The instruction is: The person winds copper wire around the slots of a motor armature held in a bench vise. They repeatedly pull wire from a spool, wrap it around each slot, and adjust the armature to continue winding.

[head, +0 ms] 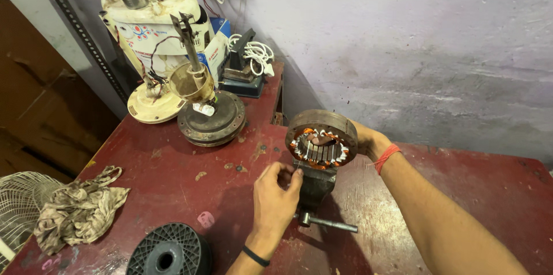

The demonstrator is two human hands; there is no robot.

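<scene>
Red chipped workbench (173,177), purple wall (415,38), hands gripping stator (321,147) in vise (315,185)

A round motor stator (321,138) is standing on edge in a small bench vise (315,185) on the red table, its open face turning toward the camera. Its outer shell is showing as dull brown metal; inside, copper windings and pale insulation slips are ringing grey steel teeth. The dark, worn vise is gripping the stator's lower rim, and its steel handle bar (326,223) is sticking out low at the front, pointing right. Whether the jaws are fully tight cannot be told.
</scene>
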